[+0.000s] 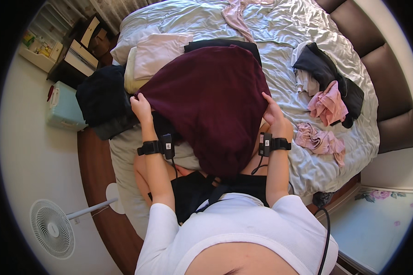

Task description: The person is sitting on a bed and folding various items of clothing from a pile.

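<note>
A maroon garment (211, 96) is spread between my two hands, its lower part bunched and hanging over my lap. My left hand (141, 108) pinches its left edge. At its right edge, my right hand (274, 112) grips the cloth, some fingers hidden beside it. What kind of garment it is cannot be made out. Beyond it, partly covered, lies a folded black garment (222, 44). Close to my left hand sit a folded pale pink garment (163, 54) on a cream one (131, 75), and a stack of dark clothes (103, 96).
The bed (280, 59) carries a rumpled pale sheet. On its right lie a loose heap of dark clothes (319, 64), a pink garment (329, 104) and another pink piece (321, 140). A standing fan (53, 229) and a light blue case (64, 107) are at the left.
</note>
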The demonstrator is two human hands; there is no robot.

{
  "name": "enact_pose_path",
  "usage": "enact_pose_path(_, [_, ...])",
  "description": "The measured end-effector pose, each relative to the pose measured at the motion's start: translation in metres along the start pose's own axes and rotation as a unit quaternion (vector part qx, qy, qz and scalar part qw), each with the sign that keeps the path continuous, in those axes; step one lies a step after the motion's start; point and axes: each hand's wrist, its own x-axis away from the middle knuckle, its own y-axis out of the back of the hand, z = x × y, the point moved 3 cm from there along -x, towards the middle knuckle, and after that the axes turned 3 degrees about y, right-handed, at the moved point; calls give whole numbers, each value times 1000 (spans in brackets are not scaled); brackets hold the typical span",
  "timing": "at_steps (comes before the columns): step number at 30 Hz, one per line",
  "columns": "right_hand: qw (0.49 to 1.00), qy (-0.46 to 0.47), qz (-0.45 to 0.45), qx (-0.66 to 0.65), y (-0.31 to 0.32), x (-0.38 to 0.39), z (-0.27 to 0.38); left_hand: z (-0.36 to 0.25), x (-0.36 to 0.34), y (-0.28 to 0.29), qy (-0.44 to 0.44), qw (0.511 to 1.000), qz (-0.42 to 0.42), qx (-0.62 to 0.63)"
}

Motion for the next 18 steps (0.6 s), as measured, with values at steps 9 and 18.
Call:
enact_pose_path(9, [781, 419, -85, 455, -42, 6, 3, -80, 103, -49, -99, 930, 347, 70])
enact_pose_path(18, [673, 201, -2, 712, 0, 77, 6, 2, 178, 44, -31, 776, 556, -297])
